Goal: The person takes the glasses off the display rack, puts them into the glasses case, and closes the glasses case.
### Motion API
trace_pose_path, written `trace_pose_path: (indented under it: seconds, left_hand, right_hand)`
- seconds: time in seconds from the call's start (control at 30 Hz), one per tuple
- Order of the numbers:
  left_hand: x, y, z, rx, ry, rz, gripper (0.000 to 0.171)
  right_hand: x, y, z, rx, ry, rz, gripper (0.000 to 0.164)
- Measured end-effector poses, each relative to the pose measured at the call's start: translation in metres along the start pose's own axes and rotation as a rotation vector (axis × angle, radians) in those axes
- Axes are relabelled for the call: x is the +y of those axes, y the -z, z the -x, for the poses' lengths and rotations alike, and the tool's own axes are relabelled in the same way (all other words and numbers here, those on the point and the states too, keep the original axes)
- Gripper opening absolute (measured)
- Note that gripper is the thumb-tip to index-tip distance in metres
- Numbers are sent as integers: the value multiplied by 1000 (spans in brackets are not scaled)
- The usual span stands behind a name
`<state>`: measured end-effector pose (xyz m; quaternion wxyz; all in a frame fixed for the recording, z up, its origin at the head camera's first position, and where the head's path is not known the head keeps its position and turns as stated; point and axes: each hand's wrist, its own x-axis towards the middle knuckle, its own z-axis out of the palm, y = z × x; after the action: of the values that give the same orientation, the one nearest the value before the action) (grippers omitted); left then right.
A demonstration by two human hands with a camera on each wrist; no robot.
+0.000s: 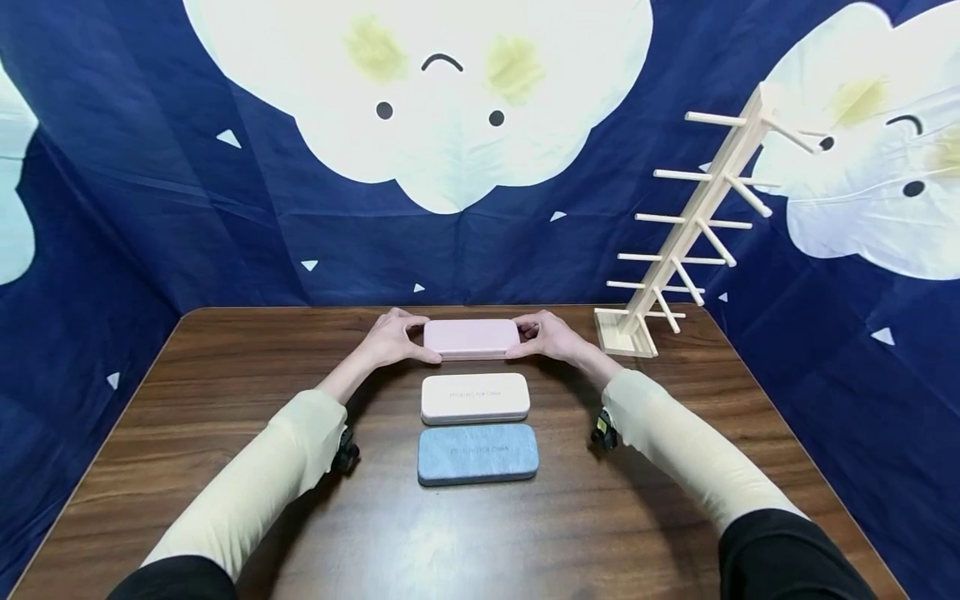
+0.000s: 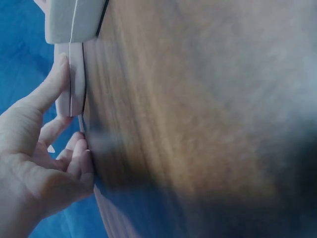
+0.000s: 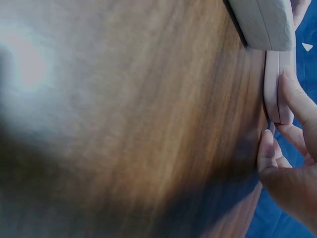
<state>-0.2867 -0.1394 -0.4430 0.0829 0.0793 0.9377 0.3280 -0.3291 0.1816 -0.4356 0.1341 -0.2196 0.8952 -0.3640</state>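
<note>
A pink glasses case [image 1: 471, 337] lies flat near the table's far edge. My left hand [image 1: 393, 340] grips its left end, the thumb on the near side and the fingers around the end. At the opposite end my right hand [image 1: 553, 337] grips it the same way. Just nearer to me is a white glasses case [image 1: 475, 397] with small dark lettering on its lid. A blue glasses case [image 1: 477, 454], also lettered, lies right in front of the white one. In the left wrist view, the left thumb presses the side of the pink case [image 2: 77, 94].
Right of the hands, at the back of the wooden table [image 1: 247, 358], stands a pale wooden rack [image 1: 690, 225] with several pegs sticking out; its base is close to my right wrist. A dark blue cloth with cloud faces [image 1: 450, 250] hangs behind the table.
</note>
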Motion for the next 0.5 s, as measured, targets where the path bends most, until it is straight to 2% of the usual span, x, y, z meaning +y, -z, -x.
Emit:
trace_pose_path:
  seconds: [0.17,0.5]
  left_hand:
    - [1,-2,8,11,-20,-26,92]
    - [3,-4,16,-12,-48,-39,90]
  right_hand:
    - [-4,-1,6,-9,23,12,56]
    - [-6,-3,14,-33,67,3,48]
